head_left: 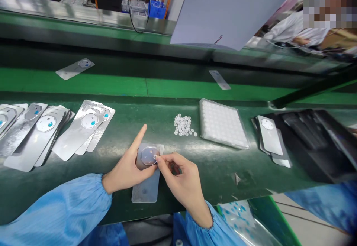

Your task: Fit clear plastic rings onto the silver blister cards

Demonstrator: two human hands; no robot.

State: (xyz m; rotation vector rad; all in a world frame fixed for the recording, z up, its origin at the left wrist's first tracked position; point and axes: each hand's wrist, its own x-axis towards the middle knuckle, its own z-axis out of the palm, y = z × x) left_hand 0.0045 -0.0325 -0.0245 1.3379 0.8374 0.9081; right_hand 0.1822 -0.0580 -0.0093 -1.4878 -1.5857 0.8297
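My left hand has its index finger stretched out and its thumb spread across a silver rectangular plate. The other fingers are hidden. On the plate's upper part is a round clear piece with small dots. My right hand pinches a small white ring between thumb and forefinger, at the right edge of that round piece. Beyond the hands lies a loose heap of small white rings on the green bench.
A clear tray of white pieces stands right of the heap. Stacked plates lie at left, with more plates at right beside a black tray. A paper sheet hangs above. A blue sleeve enters at lower right.
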